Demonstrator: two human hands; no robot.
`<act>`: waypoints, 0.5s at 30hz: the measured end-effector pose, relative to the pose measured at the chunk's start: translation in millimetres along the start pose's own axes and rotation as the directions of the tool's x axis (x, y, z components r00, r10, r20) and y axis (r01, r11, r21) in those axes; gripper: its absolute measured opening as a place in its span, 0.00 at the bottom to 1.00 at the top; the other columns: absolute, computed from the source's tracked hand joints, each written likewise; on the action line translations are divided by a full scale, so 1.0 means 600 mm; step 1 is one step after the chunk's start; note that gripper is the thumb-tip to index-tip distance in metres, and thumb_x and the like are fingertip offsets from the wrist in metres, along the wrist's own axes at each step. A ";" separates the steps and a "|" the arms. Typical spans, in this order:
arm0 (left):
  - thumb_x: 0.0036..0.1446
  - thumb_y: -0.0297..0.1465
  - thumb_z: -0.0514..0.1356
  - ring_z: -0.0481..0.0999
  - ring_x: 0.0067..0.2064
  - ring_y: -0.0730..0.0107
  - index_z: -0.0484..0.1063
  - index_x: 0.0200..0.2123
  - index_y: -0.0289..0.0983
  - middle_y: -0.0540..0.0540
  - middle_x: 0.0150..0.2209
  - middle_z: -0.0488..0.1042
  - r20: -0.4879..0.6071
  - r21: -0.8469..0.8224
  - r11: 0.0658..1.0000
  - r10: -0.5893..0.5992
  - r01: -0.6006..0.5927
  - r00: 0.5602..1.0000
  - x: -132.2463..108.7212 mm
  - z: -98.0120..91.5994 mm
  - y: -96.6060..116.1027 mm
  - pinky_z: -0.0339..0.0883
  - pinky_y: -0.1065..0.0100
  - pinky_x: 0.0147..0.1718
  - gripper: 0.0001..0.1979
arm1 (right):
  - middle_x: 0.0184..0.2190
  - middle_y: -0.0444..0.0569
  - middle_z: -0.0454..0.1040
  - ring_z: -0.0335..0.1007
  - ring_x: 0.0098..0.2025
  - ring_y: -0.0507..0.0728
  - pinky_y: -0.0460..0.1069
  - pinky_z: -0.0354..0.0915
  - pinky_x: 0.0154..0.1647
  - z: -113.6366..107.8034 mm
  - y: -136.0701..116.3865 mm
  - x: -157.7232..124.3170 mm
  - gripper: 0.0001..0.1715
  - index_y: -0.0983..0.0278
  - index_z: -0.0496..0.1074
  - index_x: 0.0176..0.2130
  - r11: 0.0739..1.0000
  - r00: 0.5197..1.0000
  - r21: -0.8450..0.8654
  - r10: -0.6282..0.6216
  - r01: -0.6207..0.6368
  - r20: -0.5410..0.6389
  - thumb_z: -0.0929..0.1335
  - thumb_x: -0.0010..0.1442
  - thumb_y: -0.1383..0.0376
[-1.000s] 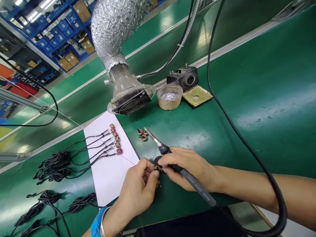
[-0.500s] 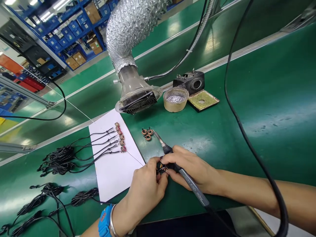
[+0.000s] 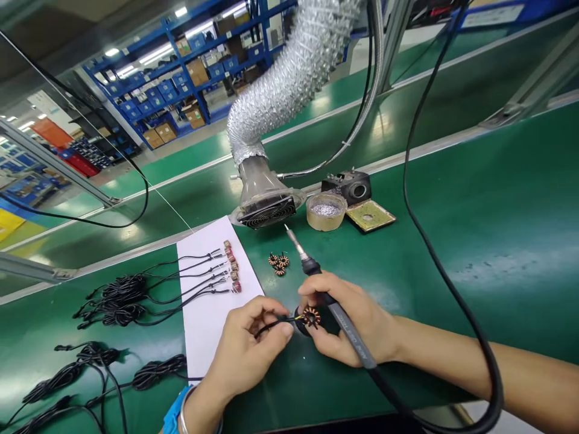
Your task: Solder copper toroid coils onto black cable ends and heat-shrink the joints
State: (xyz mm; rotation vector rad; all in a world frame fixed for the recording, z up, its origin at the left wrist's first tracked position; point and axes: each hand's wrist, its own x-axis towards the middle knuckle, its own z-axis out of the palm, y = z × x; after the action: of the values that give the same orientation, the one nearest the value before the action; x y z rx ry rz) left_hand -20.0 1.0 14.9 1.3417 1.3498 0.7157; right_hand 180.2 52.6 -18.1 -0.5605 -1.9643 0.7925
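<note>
The left hand (image 3: 248, 349) pinches a thin black cable (image 3: 279, 322), apparently steadying it; the right hand (image 3: 362, 310) grips a grey pen-shaped soldering iron (image 3: 347, 330), tip (image 3: 286, 228) safely forward.

A crinkled silver duct (image 3: 289, 84) comes down to a translucent hood (image 3: 256, 176), whose mouth holds a black fan grille (image 3: 266, 212). A braided conduit (image 3: 379, 60) curves to the hood's side. Beyond the desk (image 3: 497, 253), blue shelving (image 3: 187, 72) carries blue bins (image 3: 167, 88) and cardboard boxes (image 3: 166, 132). At left, a black cable (image 3: 147, 191) loops near a slanting metal beam (image 3: 58, 164)
</note>
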 end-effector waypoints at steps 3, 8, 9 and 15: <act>0.57 0.38 0.61 0.67 0.30 0.74 0.71 0.39 0.35 0.48 0.30 0.70 -0.086 -0.009 0.997 0.081 -0.082 0.993 -0.002 -0.015 -0.009 0.60 0.73 0.29 0.12 | 0.31 0.45 0.67 0.62 0.31 0.52 0.47 0.64 0.31 0.007 0.001 0.027 0.28 0.64 0.60 0.49 0.992 0.992 -0.035 -0.124 0.124 0.009 0.64 0.48 0.75; 0.58 0.39 0.60 0.70 0.33 0.71 0.74 0.40 0.35 0.46 0.34 0.73 -0.162 0.112 0.984 0.153 -0.136 0.975 0.005 -0.025 -0.024 0.61 0.71 0.32 0.13 | 0.33 0.47 0.68 0.64 0.32 0.54 0.48 0.64 0.31 0.019 0.016 0.034 0.26 0.64 0.60 0.49 0.980 0.985 -0.095 -0.175 0.173 -0.009 0.64 0.50 0.75; 0.58 0.39 0.60 0.70 0.33 0.71 0.74 0.40 0.36 0.46 0.34 0.73 -0.163 0.130 0.982 0.160 -0.140 0.973 0.006 -0.025 -0.025 0.62 0.71 0.32 0.12 | 0.34 0.48 0.69 0.65 0.33 0.54 0.49 0.65 0.32 0.021 0.018 0.031 0.25 0.64 0.60 0.49 0.979 0.984 -0.097 -0.177 0.177 0.003 0.64 0.50 0.75; 0.60 0.36 0.59 0.70 0.33 0.71 0.74 0.40 0.38 0.47 0.34 0.74 -0.146 0.218 0.964 0.188 -0.154 0.971 0.012 -0.020 -0.027 0.62 0.70 0.33 0.10 | 0.39 0.50 0.71 0.67 0.36 0.54 0.49 0.67 0.35 0.018 0.023 0.013 0.24 0.64 0.61 0.49 0.977 0.980 -0.086 -0.195 0.197 0.023 0.64 0.52 0.76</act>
State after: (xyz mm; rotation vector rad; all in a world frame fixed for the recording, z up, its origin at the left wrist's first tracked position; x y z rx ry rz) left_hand -34.7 7.7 1.4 1.6074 1.4832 0.8380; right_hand 167.8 63.9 -27.9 -0.4050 -2.0394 0.5905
